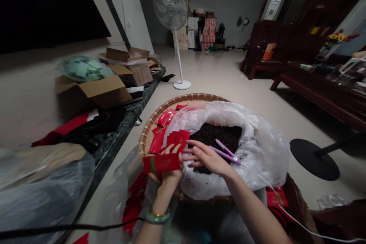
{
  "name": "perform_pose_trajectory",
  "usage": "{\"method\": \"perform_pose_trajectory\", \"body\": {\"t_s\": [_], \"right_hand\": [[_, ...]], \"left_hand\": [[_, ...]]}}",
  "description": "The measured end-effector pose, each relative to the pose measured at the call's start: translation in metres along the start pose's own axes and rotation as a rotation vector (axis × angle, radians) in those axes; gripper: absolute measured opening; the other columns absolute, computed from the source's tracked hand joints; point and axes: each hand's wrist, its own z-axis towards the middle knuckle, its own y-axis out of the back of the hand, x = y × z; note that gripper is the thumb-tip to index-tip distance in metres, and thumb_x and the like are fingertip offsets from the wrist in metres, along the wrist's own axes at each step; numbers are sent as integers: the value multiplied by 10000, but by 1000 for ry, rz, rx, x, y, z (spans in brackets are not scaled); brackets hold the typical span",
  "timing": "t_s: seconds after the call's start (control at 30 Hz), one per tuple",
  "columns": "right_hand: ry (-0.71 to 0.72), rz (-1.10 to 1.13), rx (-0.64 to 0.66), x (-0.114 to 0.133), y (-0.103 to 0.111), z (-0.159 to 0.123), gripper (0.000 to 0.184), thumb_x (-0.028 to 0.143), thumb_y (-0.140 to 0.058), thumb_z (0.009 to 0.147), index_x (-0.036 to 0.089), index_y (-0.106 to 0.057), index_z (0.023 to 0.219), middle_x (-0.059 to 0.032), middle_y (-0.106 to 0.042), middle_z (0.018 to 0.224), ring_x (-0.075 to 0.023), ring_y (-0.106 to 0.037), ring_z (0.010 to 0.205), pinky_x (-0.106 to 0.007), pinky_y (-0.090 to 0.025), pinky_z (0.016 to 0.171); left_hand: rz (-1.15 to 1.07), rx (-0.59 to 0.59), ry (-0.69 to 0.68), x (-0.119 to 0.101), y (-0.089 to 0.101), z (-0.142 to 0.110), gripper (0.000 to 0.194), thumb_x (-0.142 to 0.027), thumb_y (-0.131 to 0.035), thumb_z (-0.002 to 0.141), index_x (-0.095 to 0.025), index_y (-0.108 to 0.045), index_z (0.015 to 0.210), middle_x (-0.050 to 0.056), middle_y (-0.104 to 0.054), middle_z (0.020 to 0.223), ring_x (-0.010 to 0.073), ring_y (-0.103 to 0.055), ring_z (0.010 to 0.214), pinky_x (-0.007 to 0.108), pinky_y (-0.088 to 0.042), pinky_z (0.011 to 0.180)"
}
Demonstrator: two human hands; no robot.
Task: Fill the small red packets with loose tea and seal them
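Flat glossy red foil sachet pinched in the left hand, fingers curled behind it, its long axis lying almost level across the view, one end pointing toward the middle of the basket. Right hand open, fingers loosely spread just beside that end, nothing visibly in its hold. Slim purple tong-shaped clamp with a white cord just past the right fingertips, far nearer the right hand than the left. Beneath both hands, a round woven bamboo tray bearing loose red sachets and a crumpled clear plastic bag of dark crumbly leaves.
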Motion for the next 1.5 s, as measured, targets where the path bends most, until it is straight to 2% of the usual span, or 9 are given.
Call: {"method": "perform_pose_trajectory", "body": {"t_s": [0.1,0.23,0.33,0.63,0.77,0.9,1.0,1.27,1.5], "right_hand": [[-10,-25,-130,-10,9,3,522,571,-614,746,223,-563,1132,-65,-627,1067,-170,-643,923,-297,-533,764],[-44,-245,-190,-30,35,-2,459,519,-647,733,192,-610,1051,-59,-652,974,-152,-630,828,-270,-522,675],[-21,-339,-207,-38,46,-7,384,476,-658,736,202,-631,1003,-49,-667,958,-151,-624,792,-267,-515,636],[-23,-134,-262,-57,37,0,444,458,-635,749,198,-581,1105,-48,-649,903,-155,-640,790,-245,-533,587],[75,-118,-336,-67,32,3,515,391,-631,733,213,-525,1205,-64,-635,983,-188,-634,788,-284,-552,552],[258,-256,-599,-66,42,1,551,309,-587,759,204,-482,1290,-96,-639,1091,-224,-630,905,-357,-558,744],[331,-387,-701,-65,48,-2,503,283,-580,775,183,-532,1265,-110,-606,1220,-252,-580,1091,-411,-452,973],[596,-748,-808,-66,39,-9,367,223,-506,854,209,-609,1206,-104,-652,1168,-243,-592,1081,-436,-452,968],[468,-431,-832,-61,43,-9,221,305,-607,798,176,-680,962,-88,-711,967,-217,-667,857,-350,-555,749]], "left_hand": [[184,-50,37,17,12,9,420,-219,-457,816,-82,-571,1196,241,-492,1263,361,-445,1192,559,-336,987],[343,68,43,38,22,15,423,-230,-489,798,-63,-583,1176,200,-587,1067,312,-568,1012,457,-462,879],[305,7,39,42,26,17,385,-245,-514,776,-95,-633,1111,155,-616,979,287,-593,925,436,-472,863],[-545,-393,248,-17,21,15,284,-373,-607,743,-154,-581,922,53,-628,831,176,-626,795,320,-514,769],[-660,-246,293,-37,0,2,352,-343,-661,689,-159,-538,963,57,-610,863,177,-634,828,325,-520,777],[-745,243,330,-42,-8,-12,511,-305,-693,651,-141,-553,1115,57,-661,847,174,-660,731,315,-548,694],[-749,523,413,-45,-8,-19,445,-337,-721,622,-91,-644,984,48,-685,683,181,-650,572,299,-542,560],[-844,423,524,-52,-14,-28,435,-365,-774,568,-78,-687,883,54,-705,588,185,-670,535,267,-554,540],[-850,393,527,-54,-11,-28,414,-343,-778,561,-78,-697,869,52,-706,586,191,-683,549,255,-555,537]]}}
